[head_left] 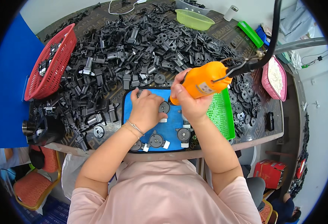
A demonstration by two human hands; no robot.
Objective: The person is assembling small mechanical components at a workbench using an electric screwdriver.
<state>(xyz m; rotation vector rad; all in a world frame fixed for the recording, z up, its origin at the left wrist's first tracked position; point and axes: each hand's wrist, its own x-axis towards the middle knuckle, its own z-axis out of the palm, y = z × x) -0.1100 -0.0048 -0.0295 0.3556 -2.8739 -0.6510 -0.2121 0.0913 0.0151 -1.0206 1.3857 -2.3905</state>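
Mat (172,124) beneath left hand (146,110). Loose parts (134,48) heaped beyond both hands. Basket (59,67) well left of left hand, tray (230,123) just right of right hand (192,99). Round assemblies (156,140) on mat, nearer body (164,190) than left hand.

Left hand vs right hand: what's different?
Contact: left hand touches a round black part on the blue mat; right hand grips an orange power screwdriver.
Shape: left hand is spread, palm down; right hand is wrapped around its tool.
Wrist: left hand has bracelets; right hand shows none.
Shared: both ungloved.
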